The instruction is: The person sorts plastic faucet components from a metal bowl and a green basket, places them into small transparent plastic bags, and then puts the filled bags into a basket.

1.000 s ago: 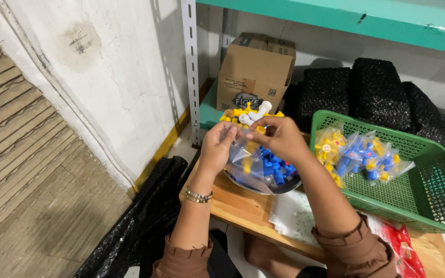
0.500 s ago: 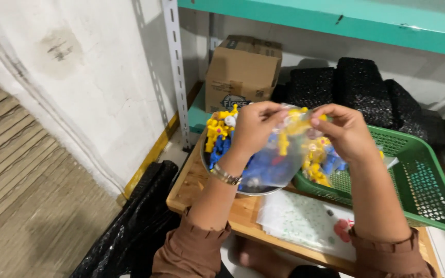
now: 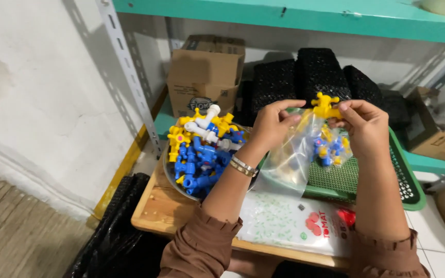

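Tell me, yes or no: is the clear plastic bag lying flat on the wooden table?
No, both hands, left hand and right hand, hold the clear bag up in the air.

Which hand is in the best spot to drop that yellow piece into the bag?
Probably the right hand. It already pinches the yellow piece just above the clear plastic bag, while the left hand is busy gripping the bag's top edge.

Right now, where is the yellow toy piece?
In the head view, the yellow piece sits upper centre-right, pinched by the right hand at the mouth of the clear plastic bag, above the green basket.
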